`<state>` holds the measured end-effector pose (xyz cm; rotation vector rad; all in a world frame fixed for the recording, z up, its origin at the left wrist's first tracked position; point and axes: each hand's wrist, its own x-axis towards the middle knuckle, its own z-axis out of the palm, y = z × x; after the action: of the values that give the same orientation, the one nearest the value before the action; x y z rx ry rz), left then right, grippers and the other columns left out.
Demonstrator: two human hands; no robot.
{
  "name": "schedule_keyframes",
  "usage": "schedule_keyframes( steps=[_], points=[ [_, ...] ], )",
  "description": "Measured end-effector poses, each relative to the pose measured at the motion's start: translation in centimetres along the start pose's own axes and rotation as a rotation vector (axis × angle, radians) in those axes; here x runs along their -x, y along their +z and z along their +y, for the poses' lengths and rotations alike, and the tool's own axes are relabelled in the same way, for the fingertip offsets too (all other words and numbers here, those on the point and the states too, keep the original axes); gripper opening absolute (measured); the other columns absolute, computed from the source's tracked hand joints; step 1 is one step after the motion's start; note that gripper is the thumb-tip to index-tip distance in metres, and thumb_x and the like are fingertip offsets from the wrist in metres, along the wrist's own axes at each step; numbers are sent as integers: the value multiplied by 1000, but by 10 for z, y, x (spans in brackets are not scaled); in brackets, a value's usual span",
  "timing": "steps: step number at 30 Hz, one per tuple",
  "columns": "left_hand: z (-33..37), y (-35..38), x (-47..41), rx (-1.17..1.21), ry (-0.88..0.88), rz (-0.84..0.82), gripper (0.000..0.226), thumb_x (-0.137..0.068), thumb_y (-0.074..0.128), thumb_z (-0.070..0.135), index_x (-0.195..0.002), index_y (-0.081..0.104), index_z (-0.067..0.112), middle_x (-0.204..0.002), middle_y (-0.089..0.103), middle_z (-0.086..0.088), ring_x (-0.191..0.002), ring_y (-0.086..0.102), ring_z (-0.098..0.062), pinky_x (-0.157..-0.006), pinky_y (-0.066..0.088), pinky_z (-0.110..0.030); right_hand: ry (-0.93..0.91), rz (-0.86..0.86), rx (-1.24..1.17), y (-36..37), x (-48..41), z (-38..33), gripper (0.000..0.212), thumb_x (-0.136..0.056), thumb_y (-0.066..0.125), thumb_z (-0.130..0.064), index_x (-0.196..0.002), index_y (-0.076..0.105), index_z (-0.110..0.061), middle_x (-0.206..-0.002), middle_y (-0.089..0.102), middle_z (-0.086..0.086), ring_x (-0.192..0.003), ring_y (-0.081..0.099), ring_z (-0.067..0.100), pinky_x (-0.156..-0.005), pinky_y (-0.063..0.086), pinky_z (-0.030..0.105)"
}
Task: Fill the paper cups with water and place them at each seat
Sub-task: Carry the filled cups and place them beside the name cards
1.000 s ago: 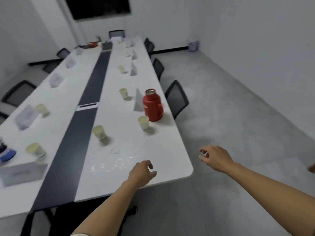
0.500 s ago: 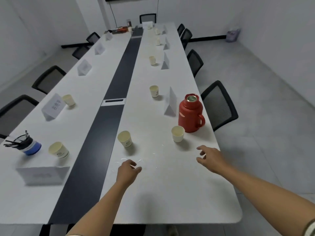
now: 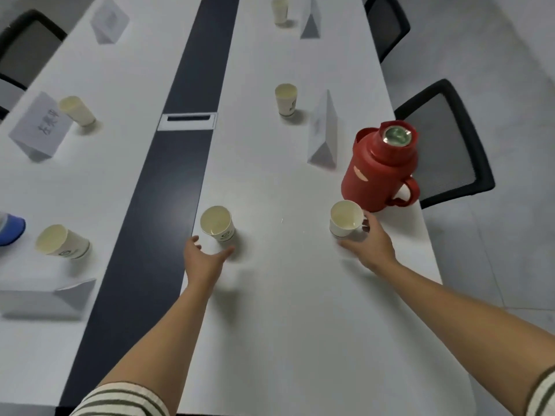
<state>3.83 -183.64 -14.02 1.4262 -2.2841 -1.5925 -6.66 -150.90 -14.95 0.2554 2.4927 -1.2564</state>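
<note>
On the long white table (image 3: pixel 285 325), a red thermos jug (image 3: pixel 380 169) stands near the right edge with its top uncovered. Just in front of it is a paper cup (image 3: pixel 344 219), and my right hand (image 3: pixel 368 246) grips it from the right and below. A second paper cup (image 3: pixel 217 225) stands upright beside the dark centre strip (image 3: pixel 156 205). My left hand (image 3: pixel 204 259) lies open right below this cup, with thumb and fingers spread to either side of its base. Both cups look nearly empty.
More paper cups stand further up the table (image 3: pixel 286 99) and on the left half (image 3: pixel 61 241) (image 3: pixel 76 111). Folded name cards (image 3: pixel 322 130) (image 3: pixel 40 124) stand by them. A black chair (image 3: pixel 444 142) is behind the jug. At the left edge is a blue container (image 3: pixel 10 229).
The view has closed in on the table. Both hands moved forward: my right hand took hold of the cup by the jug, and my left hand reached the cup by the dark strip.
</note>
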Motion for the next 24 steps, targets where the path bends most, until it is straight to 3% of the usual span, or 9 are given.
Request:
schedule_keyframes(
  steps=[5, 8, 13, 19, 24],
  points=[
    [-5, 24, -36, 58, 68, 9, 80, -56, 90, 42, -121, 45, 30, -125, 55, 3, -113, 56, -18, -94, 49, -37, 47, 91, -108, 35, -23, 6, 87, -60, 89, -43, -134, 44, -33, -123, 59, -10, -114, 56, 17, -96, 47, 39],
    [-7, 30, -43, 108, 74, 37, 70, -57, 90, 37, -113, 49, 34, -118, 60, 4, -108, 59, -16, -89, 49, -31, 67, 172, -133, 43, -28, 5, 85, -55, 86, -49, -129, 47, -32, -121, 60, -6, -112, 57, 20, -95, 48, 42],
    [2, 32, -56, 116, 87, 87, 69, -49, 87, 44, -109, 55, 33, -115, 62, 6, -105, 61, -16, -96, 52, -41, 63, 235, -139, 46, -34, 4, 75, -60, 88, -36, -125, 52, -30, -113, 62, -9, -109, 59, 20, -93, 49, 40],
    [4, 26, -21, 150, 101, 135, 57, -55, 82, 35, -104, 55, 32, -109, 63, 7, -100, 62, -16, -94, 53, -41, 1, 185, -136, 35, -13, -1, 63, -62, 88, -32, -113, 52, -40, -95, 59, -24, -101, 59, 15, -90, 50, 37],
    [-9, 9, 45, 181, 112, 150, 53, -63, 84, 24, -106, 53, 34, -102, 63, 12, -101, 62, -17, -88, 51, -33, -115, 79, -134, 19, 22, -7, 56, -64, 90, -24, -104, 51, -29, -92, 60, -16, -95, 60, 18, -80, 46, 30]
  ],
)
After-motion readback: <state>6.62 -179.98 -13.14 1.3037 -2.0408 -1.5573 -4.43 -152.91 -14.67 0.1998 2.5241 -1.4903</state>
